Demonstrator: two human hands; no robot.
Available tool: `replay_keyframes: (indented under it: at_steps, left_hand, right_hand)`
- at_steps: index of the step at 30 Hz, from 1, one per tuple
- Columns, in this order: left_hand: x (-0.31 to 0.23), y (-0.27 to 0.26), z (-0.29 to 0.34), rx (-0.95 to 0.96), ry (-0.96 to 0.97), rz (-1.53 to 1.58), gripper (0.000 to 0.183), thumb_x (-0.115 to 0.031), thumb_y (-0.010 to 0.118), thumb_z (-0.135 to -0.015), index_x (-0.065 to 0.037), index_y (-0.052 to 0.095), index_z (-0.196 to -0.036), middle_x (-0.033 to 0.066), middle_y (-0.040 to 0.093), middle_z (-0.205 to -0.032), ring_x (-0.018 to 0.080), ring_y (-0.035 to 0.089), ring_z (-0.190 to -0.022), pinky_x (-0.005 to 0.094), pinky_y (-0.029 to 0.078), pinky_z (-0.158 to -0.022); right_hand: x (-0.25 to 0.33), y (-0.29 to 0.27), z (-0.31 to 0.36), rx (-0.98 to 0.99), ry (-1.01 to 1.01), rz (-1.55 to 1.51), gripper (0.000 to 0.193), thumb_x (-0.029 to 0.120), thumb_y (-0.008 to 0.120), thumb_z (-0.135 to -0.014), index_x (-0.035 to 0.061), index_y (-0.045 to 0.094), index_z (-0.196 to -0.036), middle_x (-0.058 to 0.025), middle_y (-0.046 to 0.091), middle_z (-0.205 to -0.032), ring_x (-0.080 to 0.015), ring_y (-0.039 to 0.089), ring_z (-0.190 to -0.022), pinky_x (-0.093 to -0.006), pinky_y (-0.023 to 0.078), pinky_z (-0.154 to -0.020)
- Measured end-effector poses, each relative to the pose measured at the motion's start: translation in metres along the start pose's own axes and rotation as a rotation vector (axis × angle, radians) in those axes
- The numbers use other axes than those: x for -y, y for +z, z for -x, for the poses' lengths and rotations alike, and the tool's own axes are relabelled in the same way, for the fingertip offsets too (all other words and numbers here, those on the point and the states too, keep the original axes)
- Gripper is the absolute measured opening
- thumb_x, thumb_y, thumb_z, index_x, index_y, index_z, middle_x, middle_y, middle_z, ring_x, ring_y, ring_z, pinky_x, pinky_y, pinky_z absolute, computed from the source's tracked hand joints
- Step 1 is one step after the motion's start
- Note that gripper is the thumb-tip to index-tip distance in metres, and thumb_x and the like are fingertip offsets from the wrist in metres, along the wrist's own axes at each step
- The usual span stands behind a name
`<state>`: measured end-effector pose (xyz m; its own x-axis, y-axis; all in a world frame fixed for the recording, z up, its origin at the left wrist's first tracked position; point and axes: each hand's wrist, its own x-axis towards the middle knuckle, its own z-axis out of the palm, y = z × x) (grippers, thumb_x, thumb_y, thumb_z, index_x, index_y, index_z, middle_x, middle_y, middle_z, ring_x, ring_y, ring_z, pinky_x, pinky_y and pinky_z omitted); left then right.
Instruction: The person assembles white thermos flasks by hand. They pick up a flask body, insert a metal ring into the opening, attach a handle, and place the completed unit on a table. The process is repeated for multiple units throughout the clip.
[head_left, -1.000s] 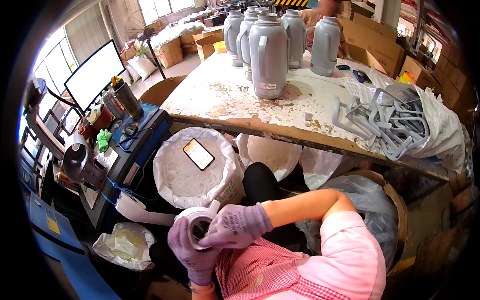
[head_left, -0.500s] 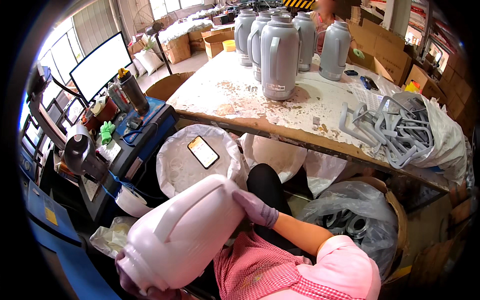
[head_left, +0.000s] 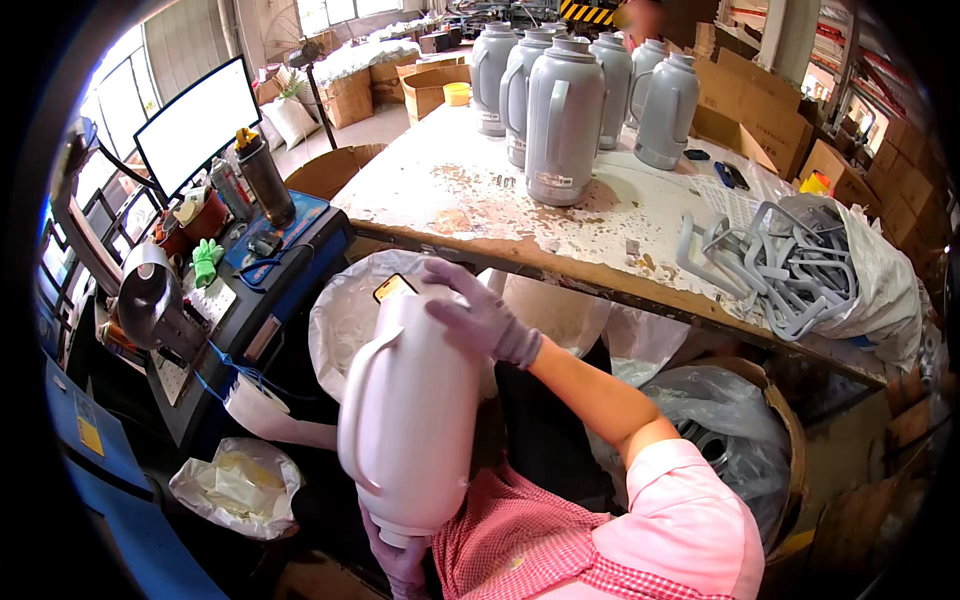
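A pale, glossy vacuum jug (head_left: 420,410) with a curved side handle stands nearly upright in front of me, its narrow neck pointing down. Under it, my left hand (head_left: 398,562), in a mauve glove, grips the neck; part of that hand is hidden by the jug. My right hand (head_left: 482,315), in a matching glove, is at the jug's upper end with fingers stretched out and apart, seemingly touching its edge. Behind the jug, a phone with a lit screen (head_left: 394,288) lies on a white bag-lined container (head_left: 335,318), partly covered.
Several grey jugs (head_left: 562,130) stand on the worn white table (head_left: 450,190). Loose grey handles (head_left: 790,265) spill from a sack at its right. A bagged box of dark rings (head_left: 735,410) sits beside my right arm. At left are a monitor (head_left: 200,125) and a tape roll (head_left: 255,402).
The jug has swung from a slant toward upright, its neck end moving right. My right hand has risen and its fingers have spread. My left hand has moved right with the neck.
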<state>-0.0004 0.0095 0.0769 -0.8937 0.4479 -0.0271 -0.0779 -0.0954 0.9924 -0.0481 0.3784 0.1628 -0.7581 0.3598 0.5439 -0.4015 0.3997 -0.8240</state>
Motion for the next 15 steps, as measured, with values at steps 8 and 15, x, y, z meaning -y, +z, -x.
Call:
replay_keyframes:
  at_steps: [8,15]
  left_hand:
    - [0.085,0.005,-0.013,-0.251,0.197,-0.169,0.112,-0.01,0.08,-0.068,-0.006,0.014,-0.159,0.0152,0.033,-0.155,0.0276,0.041,-0.137,0.0422,0.039,-0.11]
    - [0.094,-0.003,-0.007,-0.237,0.062,-0.14,0.12,-0.02,0.089,-0.067,-0.009,0.012,-0.158,0.0163,0.037,-0.15,0.0276,0.042,-0.136,0.0421,0.04,-0.111]
  right_hand:
    - [0.041,0.072,-0.022,0.528,0.038,0.105,0.086,0.038,0.075,-0.087,0.0108,0.029,-0.156,-0.0226,0.033,-0.154,-0.0379,0.052,-0.128,-0.0454,0.044,-0.107]
    - [-0.009,0.138,-0.058,0.662,-0.445,0.464,0.052,0.033,0.077,-0.081,0.006,0.062,-0.123,-0.0213,0.052,-0.134,-0.0415,0.045,-0.131,-0.0502,0.039,-0.11]
